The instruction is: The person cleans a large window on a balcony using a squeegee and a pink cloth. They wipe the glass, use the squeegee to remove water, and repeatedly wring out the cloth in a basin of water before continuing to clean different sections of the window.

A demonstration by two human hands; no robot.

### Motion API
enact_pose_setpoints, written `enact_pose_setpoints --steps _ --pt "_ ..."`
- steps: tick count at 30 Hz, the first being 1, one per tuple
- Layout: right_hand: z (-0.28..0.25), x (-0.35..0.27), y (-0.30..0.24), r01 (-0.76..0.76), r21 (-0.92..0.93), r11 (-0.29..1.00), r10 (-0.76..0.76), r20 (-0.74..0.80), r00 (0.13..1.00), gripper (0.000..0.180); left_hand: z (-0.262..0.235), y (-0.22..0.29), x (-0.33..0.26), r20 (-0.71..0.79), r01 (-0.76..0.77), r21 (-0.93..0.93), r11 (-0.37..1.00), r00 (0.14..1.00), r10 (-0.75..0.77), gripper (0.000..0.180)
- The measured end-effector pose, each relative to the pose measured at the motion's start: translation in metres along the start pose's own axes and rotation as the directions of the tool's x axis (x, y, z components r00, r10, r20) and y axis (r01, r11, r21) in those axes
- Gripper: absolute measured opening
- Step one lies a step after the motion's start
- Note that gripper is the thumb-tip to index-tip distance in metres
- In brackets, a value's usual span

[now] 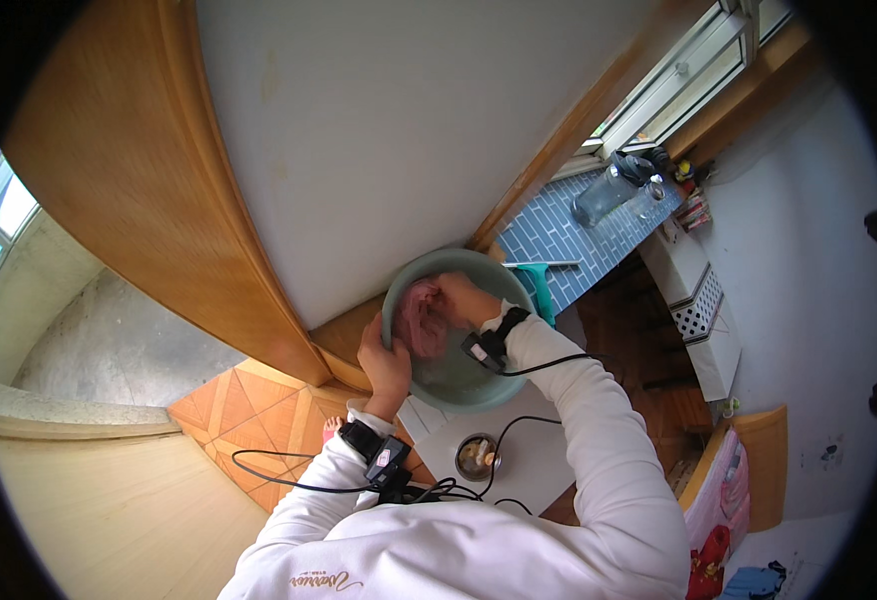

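A round grey-green basin [467, 388] stands in front of me, close to the wall. Inside it, toward the left, lies a crumpled pink cloth [421, 322]. My right hand [467, 300] reaches into the basin with its fingers closed on the cloth. My left hand [387, 362] grips the basin's left rim, its fingers curled over the edge near the cloth. Whether there is water in the basin I cannot tell for sure. Cables run from black bands on both my wrists.
Below the basin, a metal bowl [478, 456] with small things in it sits on a white surface [529, 470]. To the right, a teal squeegee [539, 285] lies on a blue-tiled ledge [549, 235], with a clear pitcher [604, 195] farther back. A wooden door frame [249, 250] rises at left.
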State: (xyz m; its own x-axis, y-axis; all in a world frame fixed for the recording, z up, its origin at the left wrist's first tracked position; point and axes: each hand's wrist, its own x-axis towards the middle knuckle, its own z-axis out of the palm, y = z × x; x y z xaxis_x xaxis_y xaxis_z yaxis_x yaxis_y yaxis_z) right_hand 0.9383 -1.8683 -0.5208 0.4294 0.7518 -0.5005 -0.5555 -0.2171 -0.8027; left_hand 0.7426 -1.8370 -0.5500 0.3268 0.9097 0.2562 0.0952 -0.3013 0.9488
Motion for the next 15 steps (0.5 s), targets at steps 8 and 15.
enact_pose_setpoints --steps 8,15 --pt "-0.082 -0.052 -0.016 0.249 -0.85 -0.464 -0.24 0.392 0.888 0.021 0.0 0.006 -0.001 0.002 -0.019 0.02 1.0 1.0 0.019 0.046" --pt "-0.078 -0.101 0.039 0.204 -0.706 -0.679 0.008 0.271 0.963 0.031 0.001 0.01 -0.001 -0.049 -0.004 0.029 1.0 0.999 0.006 0.037"
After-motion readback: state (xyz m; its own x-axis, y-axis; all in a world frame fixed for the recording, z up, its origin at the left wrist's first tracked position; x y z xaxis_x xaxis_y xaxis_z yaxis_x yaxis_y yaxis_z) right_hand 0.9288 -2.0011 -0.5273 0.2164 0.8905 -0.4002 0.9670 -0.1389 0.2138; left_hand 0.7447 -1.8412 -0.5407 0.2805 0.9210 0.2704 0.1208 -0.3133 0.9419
